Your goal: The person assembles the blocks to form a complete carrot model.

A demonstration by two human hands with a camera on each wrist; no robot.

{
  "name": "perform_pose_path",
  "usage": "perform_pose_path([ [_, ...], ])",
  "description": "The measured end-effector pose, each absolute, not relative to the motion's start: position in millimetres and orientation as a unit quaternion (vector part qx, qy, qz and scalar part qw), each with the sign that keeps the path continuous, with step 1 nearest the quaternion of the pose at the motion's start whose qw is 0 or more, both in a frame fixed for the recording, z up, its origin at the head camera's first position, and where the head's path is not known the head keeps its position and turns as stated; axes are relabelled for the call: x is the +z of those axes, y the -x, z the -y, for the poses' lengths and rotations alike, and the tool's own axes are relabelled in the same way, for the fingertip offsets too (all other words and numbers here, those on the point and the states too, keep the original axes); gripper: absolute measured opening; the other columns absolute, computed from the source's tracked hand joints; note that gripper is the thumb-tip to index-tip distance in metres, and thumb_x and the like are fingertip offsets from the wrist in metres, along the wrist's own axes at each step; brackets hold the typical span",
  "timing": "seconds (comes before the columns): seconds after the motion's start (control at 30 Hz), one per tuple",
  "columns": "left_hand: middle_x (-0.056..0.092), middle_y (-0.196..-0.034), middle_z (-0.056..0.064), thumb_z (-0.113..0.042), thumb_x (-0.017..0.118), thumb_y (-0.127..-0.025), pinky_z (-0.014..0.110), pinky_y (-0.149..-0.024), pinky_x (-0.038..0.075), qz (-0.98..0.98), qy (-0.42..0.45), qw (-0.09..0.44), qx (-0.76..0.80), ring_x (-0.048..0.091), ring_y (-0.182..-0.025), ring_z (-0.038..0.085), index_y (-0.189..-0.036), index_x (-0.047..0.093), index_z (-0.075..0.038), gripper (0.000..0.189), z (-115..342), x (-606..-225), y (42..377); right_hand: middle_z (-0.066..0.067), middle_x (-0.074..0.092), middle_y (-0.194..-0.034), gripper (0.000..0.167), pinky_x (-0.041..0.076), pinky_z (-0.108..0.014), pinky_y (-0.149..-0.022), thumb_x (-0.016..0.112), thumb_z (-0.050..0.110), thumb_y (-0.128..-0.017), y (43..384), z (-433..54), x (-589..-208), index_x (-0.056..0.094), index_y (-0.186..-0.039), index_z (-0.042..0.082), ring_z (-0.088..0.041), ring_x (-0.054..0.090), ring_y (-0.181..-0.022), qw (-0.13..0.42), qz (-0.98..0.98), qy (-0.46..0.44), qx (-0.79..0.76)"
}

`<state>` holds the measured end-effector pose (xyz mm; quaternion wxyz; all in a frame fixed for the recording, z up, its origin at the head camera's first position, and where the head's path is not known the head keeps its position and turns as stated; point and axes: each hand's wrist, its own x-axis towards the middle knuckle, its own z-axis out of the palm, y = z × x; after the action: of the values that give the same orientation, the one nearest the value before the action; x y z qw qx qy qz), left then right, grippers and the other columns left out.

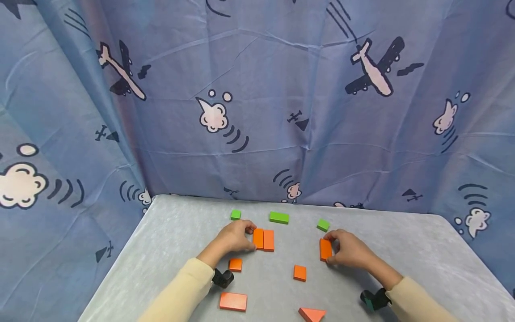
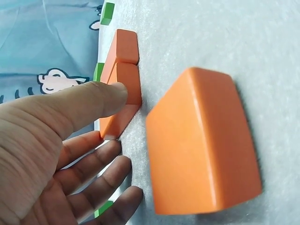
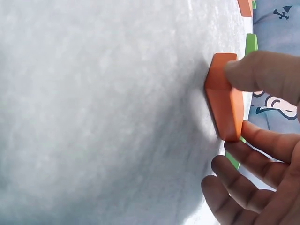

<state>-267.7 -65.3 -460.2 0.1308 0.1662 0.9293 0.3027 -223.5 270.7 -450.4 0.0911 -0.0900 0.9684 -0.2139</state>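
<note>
Two orange rectangular blocks lie side by side in the middle of the table. My left hand [image 1: 236,236] pinches the left orange block [image 1: 258,239] by its two ends, thumb at the near end; its long side touches the other orange block [image 1: 268,240]. Farther right, my right hand [image 1: 349,248] holds a third orange block [image 1: 325,250] between thumb and fingers, also by its ends. In the right wrist view this block [image 3: 225,101] is slightly tilted, and whether it touches the cloth I cannot tell. A small orange block [image 2: 201,145] looms large beside my left fingers.
Green blocks [image 1: 279,218] stand in a row toward the back. Nearer are a small orange block [image 1: 299,273], a light orange rectangle [image 1: 233,302] and an orange triangle [image 1: 312,314]. A patterned blue curtain [image 1: 257,134] hangs behind the pale cloth-covered table [image 1: 169,232].
</note>
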Motion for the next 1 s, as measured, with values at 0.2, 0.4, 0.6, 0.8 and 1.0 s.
perform_pose_path([
  [0.2, 0.066, -0.108, -0.001, -0.022, 0.084, -0.069, 0.039, -0.091, 0.048, -0.931, -0.162, 0.132, 0.301, 0.060, -0.100, 0.018, -0.118, 0.065, -0.015, 0.053, 66, -458, 267, -0.007, 0.064, -0.109, 0.056, 0.050, -0.035, -0.075, 0.087, 0.024, -0.062, 229, -259, -449, 0.066, -0.111, 0.007, -0.016, 0.054, -0.085, 0.079, -0.969, 0.109, -0.205],
  [0.4, 0.066, -0.108, -0.001, -0.021, 0.084, -0.069, 0.039, -0.091, 0.048, -0.934, -0.155, 0.131, 0.294, 0.060, -0.100, 0.018, -0.119, 0.065, -0.015, 0.054, 67, -457, 267, -0.005, 0.063, -0.109, 0.054, 0.049, -0.033, -0.073, 0.087, 0.024, -0.064, 242, -229, -442, 0.066, -0.112, 0.010, -0.016, 0.055, -0.084, 0.069, -0.964, 0.137, -0.218],
  [0.6, 0.066, -0.109, -0.001, -0.023, 0.083, -0.069, 0.039, -0.091, 0.048, -0.935, -0.157, 0.128, 0.290, 0.061, -0.100, 0.018, -0.120, 0.065, -0.015, 0.055, 65, -455, 269, -0.003, 0.063, -0.111, 0.054, 0.052, -0.035, -0.079, 0.087, 0.023, -0.063, 252, -200, -440, 0.066, -0.112, 0.012, -0.016, 0.056, -0.088, 0.075, -0.960, 0.146, -0.229],
  [0.8, 0.067, -0.107, -0.001, -0.022, 0.083, -0.068, 0.038, -0.091, 0.048, -0.932, -0.159, 0.133, 0.297, 0.061, -0.100, 0.018, -0.119, 0.066, -0.016, 0.054, 66, -458, 268, -0.001, 0.063, -0.108, 0.053, 0.051, -0.035, -0.082, 0.088, 0.024, -0.063, 257, -182, -449, 0.067, -0.111, 0.014, -0.014, 0.054, -0.087, 0.090, -0.958, 0.159, -0.222],
  [1.0, 0.067, -0.106, -0.001, -0.022, 0.083, -0.068, 0.038, -0.089, 0.049, -0.930, -0.168, 0.133, 0.300, 0.061, -0.098, 0.018, -0.117, 0.066, -0.016, 0.053, 66, -459, 268, 0.002, 0.062, -0.102, 0.053, 0.051, -0.036, -0.084, 0.088, 0.025, -0.063, 261, -169, -452, 0.067, -0.110, 0.015, -0.014, 0.054, -0.087, 0.106, -0.959, 0.153, -0.214],
])
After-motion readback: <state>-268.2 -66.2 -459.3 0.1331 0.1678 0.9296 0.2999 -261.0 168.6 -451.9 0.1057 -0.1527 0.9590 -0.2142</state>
